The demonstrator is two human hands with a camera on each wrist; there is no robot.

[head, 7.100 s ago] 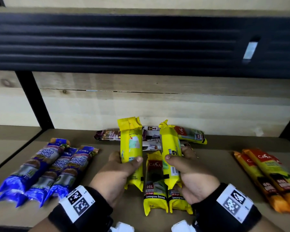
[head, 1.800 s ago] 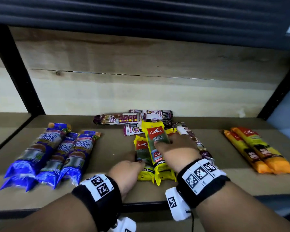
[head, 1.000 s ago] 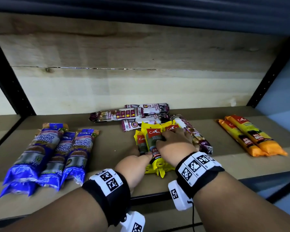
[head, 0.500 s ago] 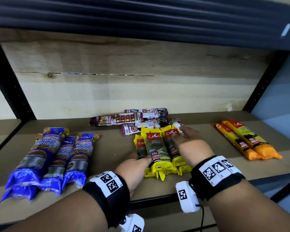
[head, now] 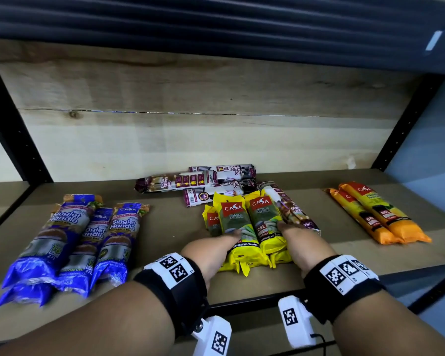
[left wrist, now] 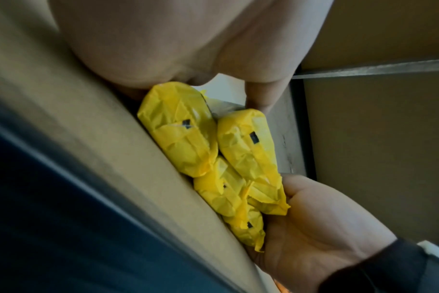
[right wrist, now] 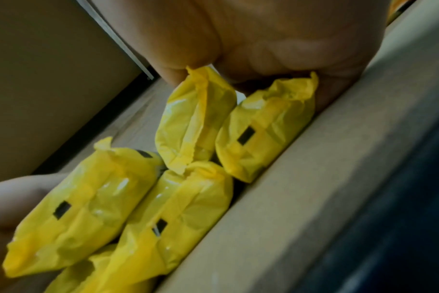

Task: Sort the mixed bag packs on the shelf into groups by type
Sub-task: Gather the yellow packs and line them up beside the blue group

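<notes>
Both hands' fingertips are hidden behind the yellow packs (head: pixel 252 227), stacked midway along the shelf's (head: pixel 180 227) front edge. The left hand (head: pixel 208 253) and right hand (head: pixel 301 242) press open palms against the stack's sides, left thumb on top. The head view shows three yellow faces; the wrist views show at least four ends. Three blue packs (head: pixel 70 240) lie front-left, two orange packs (head: pixel 380 217) lie right, and four purple packs (head: pixel 190 179) overlap behind.

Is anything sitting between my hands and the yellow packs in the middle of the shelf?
Nothing visible. The left hand and right hand both press the yellow packs from either side. A purple drawstring pack lies along the stack's right side, next to the right hand.
</notes>
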